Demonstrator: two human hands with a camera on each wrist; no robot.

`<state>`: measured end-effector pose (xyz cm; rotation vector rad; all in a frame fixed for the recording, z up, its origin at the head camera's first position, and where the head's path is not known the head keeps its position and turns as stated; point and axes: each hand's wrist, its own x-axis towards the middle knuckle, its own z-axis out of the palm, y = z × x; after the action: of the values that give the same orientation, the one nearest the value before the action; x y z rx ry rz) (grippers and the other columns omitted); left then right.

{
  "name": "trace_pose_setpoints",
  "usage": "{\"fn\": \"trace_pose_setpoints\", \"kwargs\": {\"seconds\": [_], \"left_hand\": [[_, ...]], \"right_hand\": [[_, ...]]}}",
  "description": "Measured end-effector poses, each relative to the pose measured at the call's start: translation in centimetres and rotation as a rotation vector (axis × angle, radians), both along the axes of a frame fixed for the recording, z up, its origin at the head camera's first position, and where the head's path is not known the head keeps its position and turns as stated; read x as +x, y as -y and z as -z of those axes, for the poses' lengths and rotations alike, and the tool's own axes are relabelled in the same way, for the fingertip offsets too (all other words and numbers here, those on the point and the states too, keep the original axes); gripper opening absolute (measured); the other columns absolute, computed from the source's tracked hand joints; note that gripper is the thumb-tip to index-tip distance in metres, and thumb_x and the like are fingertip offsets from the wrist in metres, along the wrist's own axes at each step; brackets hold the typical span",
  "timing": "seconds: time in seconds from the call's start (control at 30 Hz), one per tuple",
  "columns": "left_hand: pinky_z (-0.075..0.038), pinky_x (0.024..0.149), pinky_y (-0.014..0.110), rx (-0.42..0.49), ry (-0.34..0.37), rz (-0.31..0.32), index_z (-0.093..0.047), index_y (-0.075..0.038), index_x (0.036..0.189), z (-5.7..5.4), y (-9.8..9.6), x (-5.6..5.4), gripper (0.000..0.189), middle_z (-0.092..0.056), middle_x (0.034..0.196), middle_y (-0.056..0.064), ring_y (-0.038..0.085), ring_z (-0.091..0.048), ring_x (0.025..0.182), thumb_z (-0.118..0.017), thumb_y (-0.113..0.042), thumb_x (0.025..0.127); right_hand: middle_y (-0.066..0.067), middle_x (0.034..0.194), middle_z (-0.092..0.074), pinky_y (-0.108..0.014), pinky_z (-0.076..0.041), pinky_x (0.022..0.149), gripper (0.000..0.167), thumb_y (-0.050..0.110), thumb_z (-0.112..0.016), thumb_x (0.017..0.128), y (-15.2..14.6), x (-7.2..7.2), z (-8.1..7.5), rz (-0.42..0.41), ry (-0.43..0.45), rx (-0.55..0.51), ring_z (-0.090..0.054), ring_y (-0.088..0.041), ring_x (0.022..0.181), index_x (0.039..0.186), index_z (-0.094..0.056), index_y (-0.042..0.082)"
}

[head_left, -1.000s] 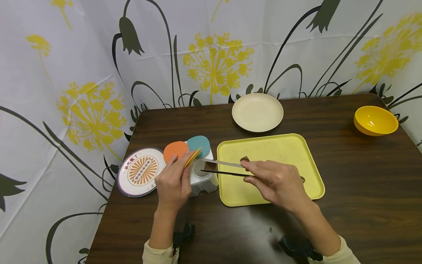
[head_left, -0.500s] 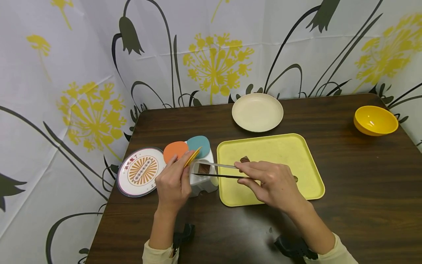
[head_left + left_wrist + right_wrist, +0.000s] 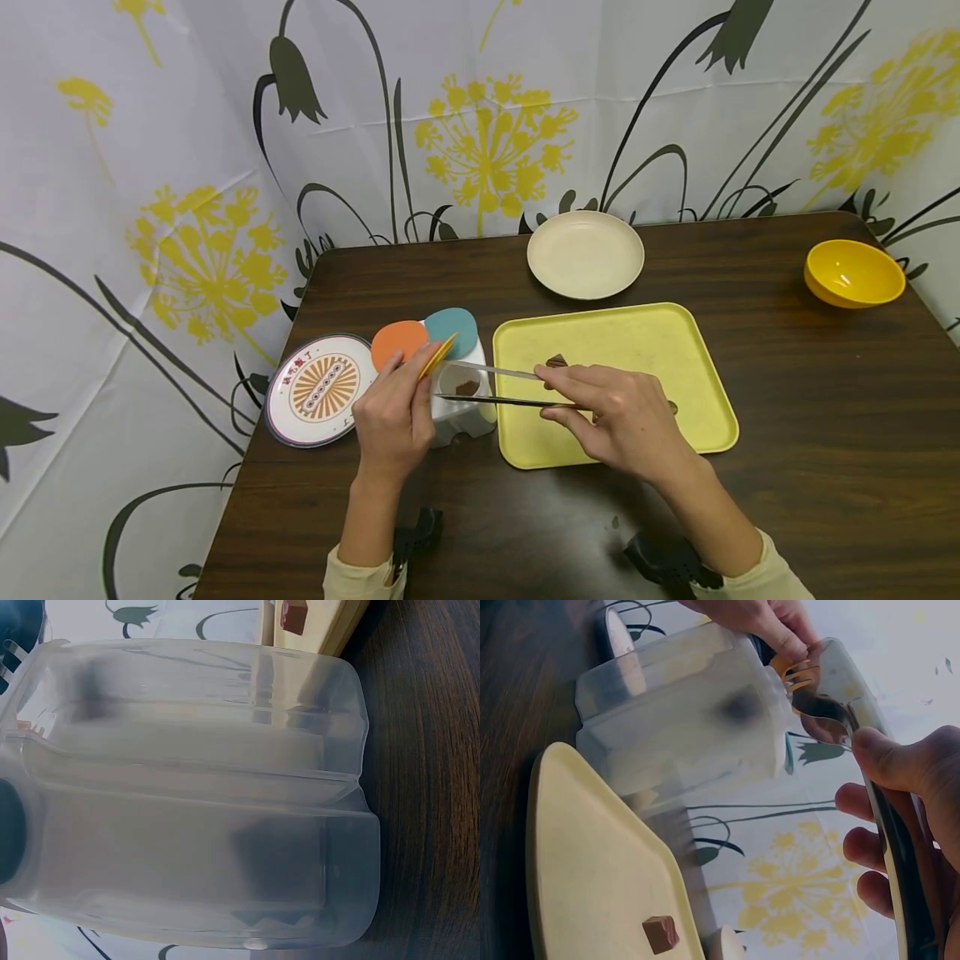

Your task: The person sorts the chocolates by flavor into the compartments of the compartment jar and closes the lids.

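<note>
My left hand (image 3: 393, 412) pinches a yellow lid (image 3: 438, 357), tilted up beside the round opening of a translucent container (image 3: 463, 423). The same container fills the left wrist view, with a dark shape showing through its wall near the base. My right hand (image 3: 626, 408) holds metal tongs (image 3: 517, 402), thumb on one side, fingers on the other. Their arms stand apart over the opening, with nothing between the tips. Below them, a brown block (image 3: 467, 388) shows inside the container. Another brown block (image 3: 660, 934) lies on the yellow tray (image 3: 705, 375), beyond my right fingers.
Orange (image 3: 399, 342) and teal (image 3: 454, 329) lids cover the container's other compartments. A patterned plate (image 3: 281, 408) is at its left. Behind the tray is a cream plate (image 3: 587, 255); a yellow bowl (image 3: 855, 275) stands far right. A printed cloth (image 3: 345, 167) hangs behind the table.
The tongs have moved left over the opening and spread apart. The brown block they held has dropped into the container. My left hand stays in place with the lid.
</note>
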<state>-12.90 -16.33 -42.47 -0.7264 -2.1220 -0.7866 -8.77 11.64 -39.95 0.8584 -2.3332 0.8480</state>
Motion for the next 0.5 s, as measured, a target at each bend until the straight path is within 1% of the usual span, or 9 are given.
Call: {"fn": "trace_pose_setpoints", "kwargs": {"seconds": [0.13,0.3,0.4,0.5], "left_hand": [[-0.049,0.093,0.052,0.001,0.006,0.000,-0.065,-0.005,0.127,0.0,0.0,0.0,0.037,-0.070,0.117,0.008,0.024,-0.069,0.101,-0.045,-0.022,0.101],[-0.049,0.093,0.052,0.002,0.010,0.001,-0.066,-0.005,0.127,-0.1,0.0,0.0,0.036,-0.070,0.116,0.008,0.024,-0.069,0.102,-0.045,-0.021,0.101],[-0.049,0.093,0.052,0.001,0.011,0.000,-0.066,-0.006,0.126,-0.1,0.0,0.0,0.036,-0.070,0.116,0.008,0.024,-0.069,0.103,-0.045,-0.020,0.100],[-0.049,0.093,0.052,-0.002,0.013,-0.003,-0.066,-0.006,0.127,0.0,0.0,0.0,0.037,-0.070,0.116,0.008,0.024,-0.069,0.103,-0.045,-0.020,0.100]], "right_hand": [[0.001,0.108,-0.073,-0.022,-0.039,0.046,0.050,0.025,-0.082,0.078,-0.2,0.0,0.0,0.006,0.007,-0.010,-0.062,-0.006,0.063,0.125,-0.069,0.015],[0.002,0.108,-0.073,-0.022,-0.041,0.047,0.050,0.031,-0.079,0.081,-0.9,0.1,-0.1,0.023,0.020,-0.016,-0.057,-0.003,0.058,0.127,-0.068,0.015],[0.004,0.105,-0.073,-0.023,-0.041,0.047,0.048,0.035,-0.076,0.085,-1.6,0.0,0.0,0.035,0.012,-0.032,-0.057,-0.004,0.060,0.127,-0.068,0.014],[0.005,0.104,-0.072,-0.023,-0.041,0.048,0.051,0.034,-0.077,0.084,-2.6,-0.2,0.4,0.058,0.018,-0.032,-0.060,-0.007,0.065,0.128,-0.066,0.013]]}}
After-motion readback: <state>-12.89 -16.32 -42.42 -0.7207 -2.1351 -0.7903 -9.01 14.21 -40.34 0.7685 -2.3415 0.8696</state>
